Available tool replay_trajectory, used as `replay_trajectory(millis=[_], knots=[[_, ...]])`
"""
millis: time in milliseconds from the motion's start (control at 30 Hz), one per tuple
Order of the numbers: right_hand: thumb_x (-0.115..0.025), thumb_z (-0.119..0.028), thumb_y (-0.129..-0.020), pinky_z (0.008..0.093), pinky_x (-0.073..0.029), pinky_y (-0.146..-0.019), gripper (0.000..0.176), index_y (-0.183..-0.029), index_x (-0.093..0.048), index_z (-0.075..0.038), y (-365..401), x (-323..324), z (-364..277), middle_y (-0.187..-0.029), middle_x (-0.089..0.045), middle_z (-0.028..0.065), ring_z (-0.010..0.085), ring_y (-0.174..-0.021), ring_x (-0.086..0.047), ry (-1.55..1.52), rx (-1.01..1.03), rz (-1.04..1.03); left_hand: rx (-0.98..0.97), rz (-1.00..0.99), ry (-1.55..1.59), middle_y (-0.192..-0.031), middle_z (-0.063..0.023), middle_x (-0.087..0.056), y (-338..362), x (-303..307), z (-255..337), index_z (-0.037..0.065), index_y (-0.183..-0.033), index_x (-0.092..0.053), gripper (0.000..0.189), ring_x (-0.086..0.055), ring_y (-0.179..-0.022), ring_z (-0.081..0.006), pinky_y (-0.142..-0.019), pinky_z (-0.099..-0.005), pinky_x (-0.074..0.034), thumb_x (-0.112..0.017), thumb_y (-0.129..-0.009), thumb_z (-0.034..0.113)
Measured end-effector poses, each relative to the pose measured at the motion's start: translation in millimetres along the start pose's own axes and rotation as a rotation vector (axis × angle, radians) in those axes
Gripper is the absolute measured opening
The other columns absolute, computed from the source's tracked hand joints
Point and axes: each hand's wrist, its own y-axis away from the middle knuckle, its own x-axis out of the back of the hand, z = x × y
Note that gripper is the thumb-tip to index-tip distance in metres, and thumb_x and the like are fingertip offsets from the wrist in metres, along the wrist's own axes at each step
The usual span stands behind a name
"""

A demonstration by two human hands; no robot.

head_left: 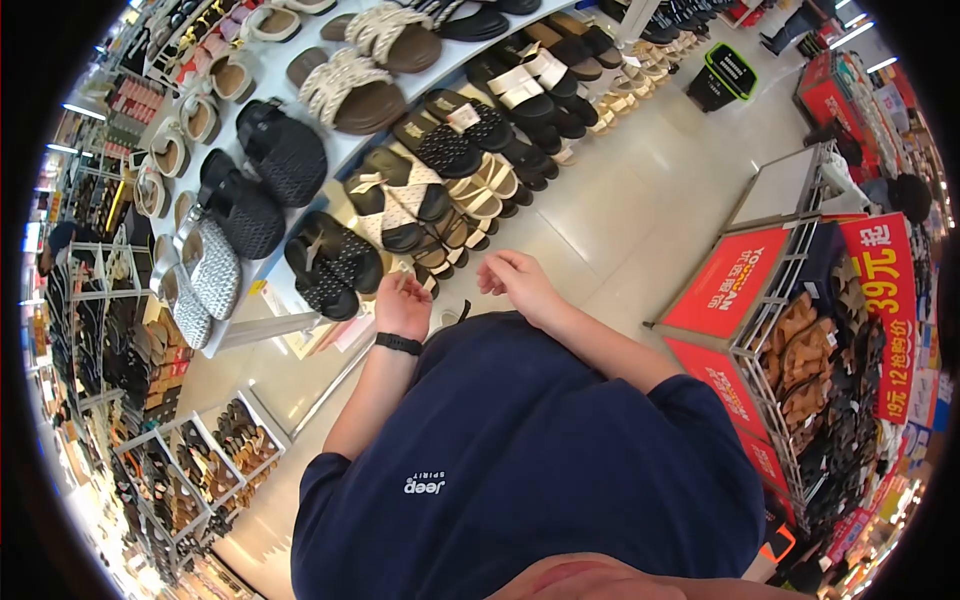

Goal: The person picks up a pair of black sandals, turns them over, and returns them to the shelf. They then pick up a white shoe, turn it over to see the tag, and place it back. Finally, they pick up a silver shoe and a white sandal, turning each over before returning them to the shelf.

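Note:
My left hand [403, 306], with a black band on its wrist, is raised beside the edge of the shoe display. Its fingers are loosely bent and slightly apart, and I make out nothing in them. The closest footwear to it is a pair of black studded sandals [352, 258]. To its right, my right hand [518, 283] hangs in front of my dark blue shirt [560, 420], fingers half bent and apart, holding nothing visible. Beyond both hands, more sandals, among them a beige and black strapped pair [398, 205], stand in rows.
A white shelf [330, 135] with black shoes [240, 205] and woven sandals [360, 90] runs along the upper left. Red-sided bins [725, 280] of footwear stand at the right. A black basket [722, 78] is on the floor; a person's legs [790, 28] show far off.

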Motion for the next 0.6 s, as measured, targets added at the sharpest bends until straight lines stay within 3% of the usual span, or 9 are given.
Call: replay_trajectory(millis=[33, 267, 500, 600], knots=[[-0.048, -0.026, -0.096, 0.0252, -0.045, -0.067, 0.027, -0.087, -0.060, -0.004, 4.9, 21.5, -5.3, -0.079, -0.063, 0.0033, 0.0118, -0.072, -0.059, -0.013, 0.015, 0.028, 0.036, 0.115, 0.058, -0.085, -0.0029, -0.052, 3.4, -23.6, -20.7, 0.010, -0.094, -0.048, 0.012, -0.049, -0.075, -0.0150, -0.068, -0.0287, -0.044, -0.056, -0.087, 0.016], [-0.048, -0.025, -0.096, 0.0262, -0.046, -0.069, 0.024, -0.088, -0.059, -0.005, 20.5, 141.0, -24.2, -0.079, -0.062, 0.0044, 0.0132, -0.073, -0.059, -0.201, -0.039, 0.168, 0.078, 0.067, -0.053, -0.090, -0.0051, -0.050, -17.8, -109.1, -123.4, 0.011, -0.094, -0.046, 0.012, -0.048, -0.076, -0.0155, -0.068, -0.0303, -0.043, -0.055, -0.088, 0.014], [-0.049, -0.026, -0.095, 0.0263, -0.045, -0.068, 0.023, -0.087, -0.058, -0.007, 18.4, 200.5, -31.9, -0.078, -0.061, 0.0039, 0.0135, -0.072, -0.058, -0.340, -0.128, 0.167, -0.050, -0.066, -0.066, -0.087, -0.0036, -0.050, -13.0, -173.5, -146.1, 0.009, -0.093, -0.044, 0.014, -0.050, -0.077, -0.0151, -0.070, -0.0288, -0.044, -0.055, -0.088, 0.014], [-0.049, -0.025, -0.095, 0.0266, -0.045, -0.067, 0.022, -0.087, -0.058, -0.007, 6.8, 211.2, -30.9, -0.078, -0.061, 0.0038, 0.0135, -0.072, -0.058, -0.372, -0.146, 0.141, -0.087, 0.040, -0.065, -0.087, -0.0033, -0.052, -20.1, -184.3, -146.9, 0.008, -0.093, -0.045, 0.013, -0.051, -0.078, -0.0149, -0.071, -0.0286, -0.045, -0.055, -0.088, 0.014]])
